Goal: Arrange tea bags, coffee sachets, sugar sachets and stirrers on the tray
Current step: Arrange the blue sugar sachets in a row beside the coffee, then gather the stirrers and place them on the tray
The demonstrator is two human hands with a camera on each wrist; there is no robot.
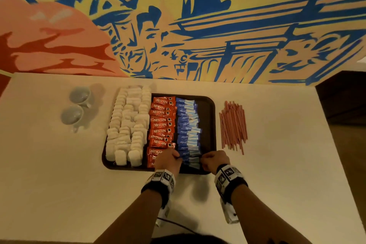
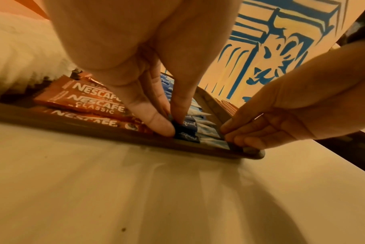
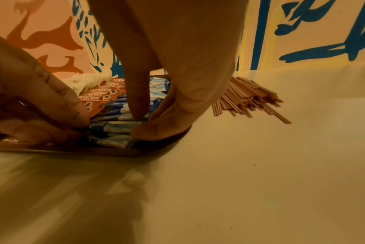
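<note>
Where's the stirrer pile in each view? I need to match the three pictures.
Head: stirrer pile lies on the table, right of the tray, beyond the right hand.
Left wrist: only a sliver of it shows past the tray's far rim, above the right hand's fingers.
Right wrist: right of centre, on the table beside the hand.
Shared landmark: the blue sachets that both hands touch.

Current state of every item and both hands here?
tea bags: rowed on tray
coffee sachets: columned on tray
sugar sachets: columned on tray
stirrers: heaped off tray
cups: on table
left hand, right hand: pinching nearest sugar sachet's ends
</note>
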